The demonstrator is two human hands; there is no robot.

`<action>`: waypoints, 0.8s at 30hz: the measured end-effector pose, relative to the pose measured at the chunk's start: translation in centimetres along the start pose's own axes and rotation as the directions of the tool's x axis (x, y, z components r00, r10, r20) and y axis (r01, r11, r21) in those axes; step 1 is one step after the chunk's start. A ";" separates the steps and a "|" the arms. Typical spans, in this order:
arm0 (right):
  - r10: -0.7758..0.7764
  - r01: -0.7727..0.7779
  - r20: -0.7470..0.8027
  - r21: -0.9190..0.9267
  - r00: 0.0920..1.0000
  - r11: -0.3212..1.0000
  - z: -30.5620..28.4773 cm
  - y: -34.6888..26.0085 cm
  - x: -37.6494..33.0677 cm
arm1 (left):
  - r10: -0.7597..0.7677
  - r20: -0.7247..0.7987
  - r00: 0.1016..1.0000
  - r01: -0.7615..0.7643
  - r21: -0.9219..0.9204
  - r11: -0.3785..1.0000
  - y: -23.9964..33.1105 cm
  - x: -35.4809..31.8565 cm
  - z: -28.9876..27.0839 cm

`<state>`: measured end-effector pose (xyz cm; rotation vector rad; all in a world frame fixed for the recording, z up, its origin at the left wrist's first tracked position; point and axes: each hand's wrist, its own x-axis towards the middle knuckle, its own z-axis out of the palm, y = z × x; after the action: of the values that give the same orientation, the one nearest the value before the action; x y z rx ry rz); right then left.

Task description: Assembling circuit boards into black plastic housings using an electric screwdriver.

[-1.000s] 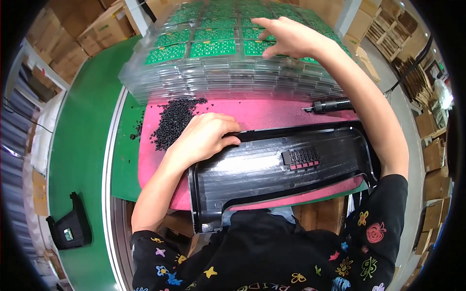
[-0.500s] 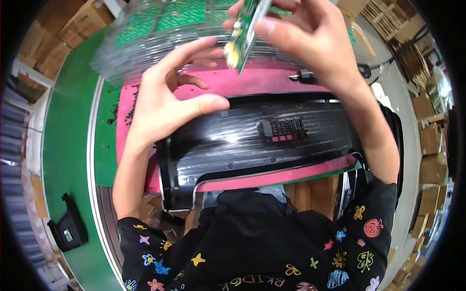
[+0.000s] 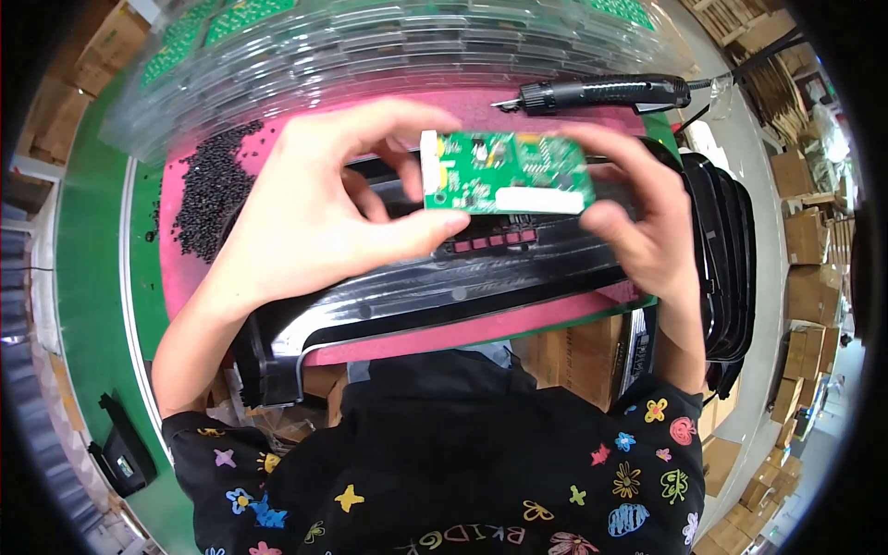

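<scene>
Left hand [image 3: 310, 199] and right hand [image 3: 647, 217] pinch a green board [image 3: 509, 176] by opposite ends, fingers closed on its edges, apparently to spare the components [image 3: 483, 152], above a black panel [image 3: 490, 277] on a pink mat [image 3: 407, 339].

Single wide fisheye view, head-worn, left of a side-by-side pair; looks steeply down past the wearer's chest [image 3: 435, 453] onto the table [image 3: 149, 277]. Close range: near edge crosses just below mid-frame, left edge also in; straight lines bow toward the rim.
</scene>
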<state>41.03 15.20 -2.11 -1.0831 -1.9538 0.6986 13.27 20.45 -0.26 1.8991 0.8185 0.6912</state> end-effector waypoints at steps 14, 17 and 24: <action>0.045 0.001 0.171 -0.255 0.984 0.967 2.0 2.7 -1.6 | -0.060 0.210 0.976 -0.047 0.471 0.881 -2.6 -0.4 2.8; 0.051 -0.008 0.166 -0.248 0.985 0.969 2.2 2.5 -1.6 | -0.068 0.216 0.974 -0.045 0.479 0.877 -2.7 -0.4 2.6; 0.060 -0.018 0.150 -0.262 0.987 0.965 2.5 2.4 -1.6 | -0.068 0.208 0.976 -0.040 0.476 0.878 -3.0 -0.5 2.5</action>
<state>40.53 14.76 -5.88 -1.2591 -2.2111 0.5732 14.10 19.80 -4.09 2.3600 0.9179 0.2681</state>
